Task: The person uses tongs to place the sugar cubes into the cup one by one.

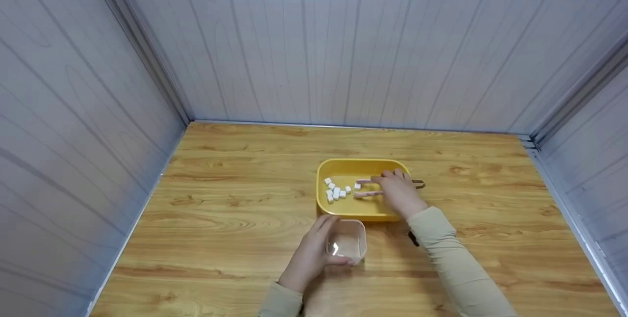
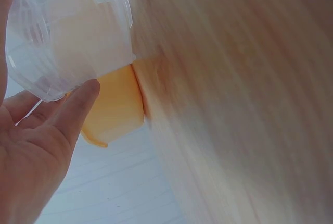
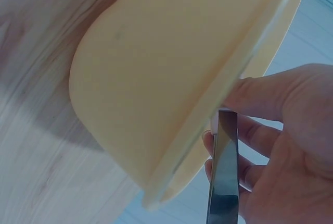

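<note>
My right hand (image 1: 400, 192) holds a pair of tongs (image 3: 223, 166) with a metal back end and pink tips. It reaches over the right side of a yellow tub (image 1: 363, 216). The tong arms are spread, with one white cube (image 1: 357, 186) between their tips. Several more white cubes (image 1: 336, 193) lie loosely grouped in the tub's left part. In front of the tub, my left hand (image 1: 314, 248) grips a small clear plastic container (image 1: 349, 238) from its left side, thumb at the near edge and fingers at the far one. Nothing shows inside this container.
The wood-grain table (image 1: 235, 199) spreads around the tub. Pale panelled walls (image 1: 333, 42) stand at the back and on both sides. A dark band (image 1: 413, 238) shows at the right wrist.
</note>
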Available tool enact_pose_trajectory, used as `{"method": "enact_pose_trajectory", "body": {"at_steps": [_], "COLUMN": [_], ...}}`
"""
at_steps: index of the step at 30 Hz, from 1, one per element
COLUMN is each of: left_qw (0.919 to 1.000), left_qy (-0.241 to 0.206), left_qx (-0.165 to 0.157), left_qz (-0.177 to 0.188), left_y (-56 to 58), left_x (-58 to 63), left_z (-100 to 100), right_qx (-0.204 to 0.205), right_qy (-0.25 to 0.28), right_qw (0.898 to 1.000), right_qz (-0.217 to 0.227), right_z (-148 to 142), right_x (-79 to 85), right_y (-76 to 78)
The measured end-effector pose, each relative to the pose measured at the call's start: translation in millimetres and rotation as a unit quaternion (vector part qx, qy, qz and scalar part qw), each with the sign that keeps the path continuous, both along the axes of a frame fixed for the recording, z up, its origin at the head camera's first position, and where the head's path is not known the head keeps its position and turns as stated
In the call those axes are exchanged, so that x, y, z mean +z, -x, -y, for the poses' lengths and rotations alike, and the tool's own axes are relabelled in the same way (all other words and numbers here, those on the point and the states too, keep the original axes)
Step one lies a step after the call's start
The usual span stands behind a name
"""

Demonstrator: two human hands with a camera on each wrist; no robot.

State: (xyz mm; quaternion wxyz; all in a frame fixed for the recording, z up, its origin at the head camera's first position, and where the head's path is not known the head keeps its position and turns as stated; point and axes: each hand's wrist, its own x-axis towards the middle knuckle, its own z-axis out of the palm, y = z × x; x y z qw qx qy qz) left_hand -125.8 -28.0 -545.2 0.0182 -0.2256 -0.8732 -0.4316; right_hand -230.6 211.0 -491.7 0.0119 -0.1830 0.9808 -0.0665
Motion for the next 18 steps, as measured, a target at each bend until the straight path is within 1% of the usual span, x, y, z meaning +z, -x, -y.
{"method": "enact_pose_trajectory", "body": {"at_steps": [4, 8, 13, 18], "left_qw": [0.9999, 0.9998, 0.9998, 1.0000], "left_qy": [-0.006, -0.012, -0.015, -0.002], "left_qx": [0.002, 0.001, 0.000, 0.003], "left_qz": [0.013, 0.016, 0.016, 0.006], "left_y": [0.3, 0.0, -0.4, -0.6], "left_x": [-0.5, -0.6, -0.1, 0.2], "left_z": [-0.2, 0.2, 0.2, 0.1], "right_qx": [0.003, 0.006, 0.004, 0.003], "right_qy": [0.001, -0.001, -0.001, -0.008], "right_qw": [1.000, 1.000, 1.000, 1.000], "right_qz": [-0.005, -0.007, -0.002, 0.006], "right_z": [0.4, 0.7, 0.8, 1.6], "right_x": [-1.3, -2.3, -2.2, -1.3], "right_y": [-0.2, -0.1, 0.8, 1.5]}}
